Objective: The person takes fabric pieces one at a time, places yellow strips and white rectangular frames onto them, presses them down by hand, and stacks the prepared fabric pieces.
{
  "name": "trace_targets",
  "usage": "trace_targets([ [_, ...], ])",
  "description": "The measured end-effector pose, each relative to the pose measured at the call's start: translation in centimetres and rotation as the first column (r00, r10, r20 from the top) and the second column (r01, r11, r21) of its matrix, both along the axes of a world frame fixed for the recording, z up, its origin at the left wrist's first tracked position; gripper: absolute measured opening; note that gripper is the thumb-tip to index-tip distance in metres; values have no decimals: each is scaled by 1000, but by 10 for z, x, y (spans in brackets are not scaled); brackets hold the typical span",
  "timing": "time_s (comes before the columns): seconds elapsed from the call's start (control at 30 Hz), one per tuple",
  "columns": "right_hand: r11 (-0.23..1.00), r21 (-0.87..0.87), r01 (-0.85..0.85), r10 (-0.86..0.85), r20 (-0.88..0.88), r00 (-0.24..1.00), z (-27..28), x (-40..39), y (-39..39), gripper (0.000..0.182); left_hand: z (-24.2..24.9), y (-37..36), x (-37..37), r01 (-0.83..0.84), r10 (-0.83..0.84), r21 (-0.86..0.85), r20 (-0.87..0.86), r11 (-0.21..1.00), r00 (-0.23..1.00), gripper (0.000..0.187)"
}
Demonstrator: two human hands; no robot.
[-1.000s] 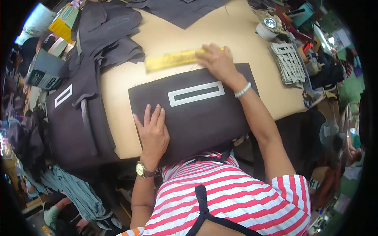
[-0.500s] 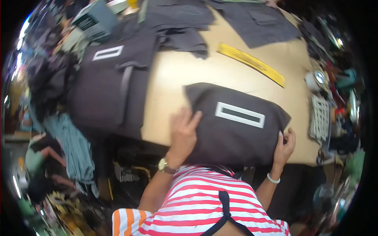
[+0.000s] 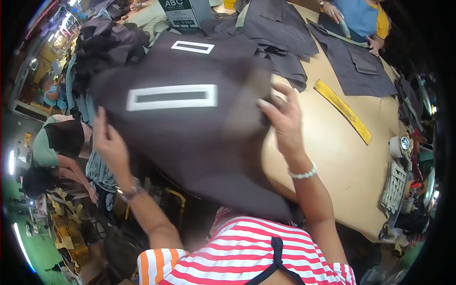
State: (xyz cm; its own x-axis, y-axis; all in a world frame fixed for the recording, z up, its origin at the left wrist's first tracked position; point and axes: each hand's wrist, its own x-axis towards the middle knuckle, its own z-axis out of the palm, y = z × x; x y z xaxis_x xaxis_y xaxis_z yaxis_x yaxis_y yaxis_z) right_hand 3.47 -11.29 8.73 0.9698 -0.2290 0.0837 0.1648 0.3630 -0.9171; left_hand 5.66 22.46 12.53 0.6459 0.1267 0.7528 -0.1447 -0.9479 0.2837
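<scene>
A dark fabric panel (image 3: 185, 137) is lifted in front of me over the left side of the table, slightly smeared by motion. On it sits a white rectangular frame (image 3: 172, 89) with a dark middle. My left hand (image 3: 113, 149) grips its left edge, fingers closed at the cloth. At the right edge my right hand (image 3: 287, 116) pinches the fabric between thumb and fingers. The panel's lower end hangs down to my striped shirt. Behind it lies another dark fabric piece (image 3: 221, 46) with a similar white rectangle, partly covered by the held one.
A curved yellow ruler (image 3: 343, 111) lies on the tan table (image 3: 323, 175). Dark cut pieces (image 3: 280, 28) are spread at the back, beside a labelled box (image 3: 183, 14). Another person's hands (image 3: 339, 16) work at the far right; a second person (image 3: 61, 142) bends at the left.
Both my hands have raised the panel off the table and carried it left, over the other dark piece. My view has turned, bringing the person at the far side into sight.
</scene>
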Motion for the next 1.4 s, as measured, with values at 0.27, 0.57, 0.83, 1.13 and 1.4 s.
trace_targets([
  [0.27,998,1,65,-64,123,990,-5,100,59,62,25,77,186,191,-179,350,-67,917,982,45],
  [0.57,881,-401,249,-300,-68,951,-55,151,21,56,-92,18,325,234,-53,407,-408,883,912,49],
  [0.83,873,-413,260,-333,-116,936,-75,178,2,60,-92,-18,355,210,62,513,-463,833,884,48],
  [1.13,877,-391,281,-359,-144,922,-83,187,8,63,-99,-25,350,15,269,614,-367,789,891,46],
  [1.4,988,-131,87,-112,-197,974,-80,170,-4,75,-106,-99,319,342,-214,215,-460,915,862,68],
])
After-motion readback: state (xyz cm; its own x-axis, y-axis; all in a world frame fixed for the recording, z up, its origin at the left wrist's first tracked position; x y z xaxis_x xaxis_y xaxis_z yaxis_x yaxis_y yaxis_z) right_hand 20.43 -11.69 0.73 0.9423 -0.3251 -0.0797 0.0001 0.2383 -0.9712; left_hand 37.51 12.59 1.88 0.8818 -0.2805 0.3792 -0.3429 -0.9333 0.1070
